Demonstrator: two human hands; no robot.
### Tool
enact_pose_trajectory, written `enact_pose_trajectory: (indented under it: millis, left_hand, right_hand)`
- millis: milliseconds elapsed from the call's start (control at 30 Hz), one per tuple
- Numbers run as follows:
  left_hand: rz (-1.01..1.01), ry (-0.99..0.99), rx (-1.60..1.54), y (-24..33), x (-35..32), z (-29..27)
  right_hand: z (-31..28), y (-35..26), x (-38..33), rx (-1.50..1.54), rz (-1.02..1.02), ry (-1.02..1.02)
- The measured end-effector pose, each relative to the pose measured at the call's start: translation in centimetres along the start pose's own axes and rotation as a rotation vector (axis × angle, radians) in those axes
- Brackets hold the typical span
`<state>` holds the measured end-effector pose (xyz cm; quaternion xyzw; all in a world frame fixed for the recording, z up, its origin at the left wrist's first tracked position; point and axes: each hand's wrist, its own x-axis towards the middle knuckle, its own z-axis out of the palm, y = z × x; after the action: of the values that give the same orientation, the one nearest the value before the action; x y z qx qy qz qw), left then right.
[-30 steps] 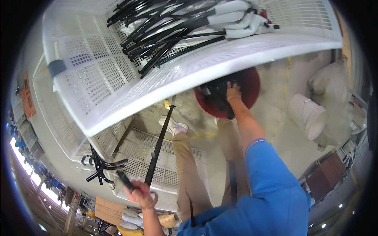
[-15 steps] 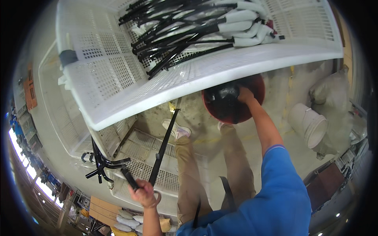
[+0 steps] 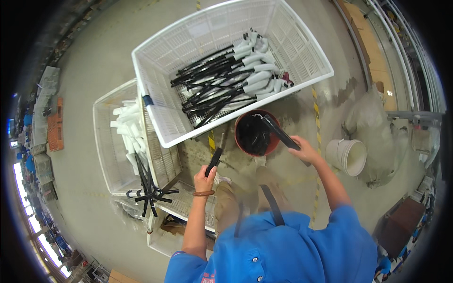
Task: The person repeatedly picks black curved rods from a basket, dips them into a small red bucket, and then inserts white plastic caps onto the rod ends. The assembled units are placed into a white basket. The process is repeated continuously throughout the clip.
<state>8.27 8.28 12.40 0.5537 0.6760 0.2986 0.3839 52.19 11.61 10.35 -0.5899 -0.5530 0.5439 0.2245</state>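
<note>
My left hand (image 3: 204, 180) is closed around a black rod (image 3: 214, 160), whose thinner, duller end points up toward the large white crate. In my right hand (image 3: 304, 151) is a thick black tube (image 3: 279, 131), gripped near its lower end. The tube's far end is over the rim of a red bucket (image 3: 272, 150). Dark, glossy pieces (image 3: 255, 134) fill the bucket; their kind cannot be made out. Beyond it, the large white crate (image 3: 245, 104) holds many black rods (image 3: 214, 82) with pale wrapping on their right ends.
A second white crate (image 3: 97, 127) at left holds white-wrapped pieces (image 3: 128, 125) and black branched tubes (image 3: 150, 191). Another white crate (image 3: 181, 203) lies low by my legs. To the right stand a white pail (image 3: 334, 155) and a clear plastic bag (image 3: 377, 141).
My right hand has come out of the red bucket with the black tube. My left hand has moved up and right with the rod. The view now takes in more of the crates.
</note>
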Motion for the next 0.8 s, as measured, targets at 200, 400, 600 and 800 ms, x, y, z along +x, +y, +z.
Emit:
enact_pose_trajectory:
  millis: [200,400,600,800]
  left_hand:
    - [0.133,-0.018,-0.006,11.7,-0.4,-6.4]
    - [0.267,-0.056,0.014,19.1,-2.4,-10.4]
    - [0.453,-0.049,0.108,21.7,-4.4,-11.3]
    - [0.367,-0.065,0.179,22.1,-5.6,-10.3]
  right_hand:
    - [0.8,-11.5,0.0,-0.150,-0.311,0.104]
    - [1.7,-17.7,2.0,-0.420,-0.741,0.255]
    - [-1.2,-20.8,-0.2,-0.640,-0.911,0.283]
    - [-0.6,-22.3,-1.1,-0.698,-0.981,0.125]
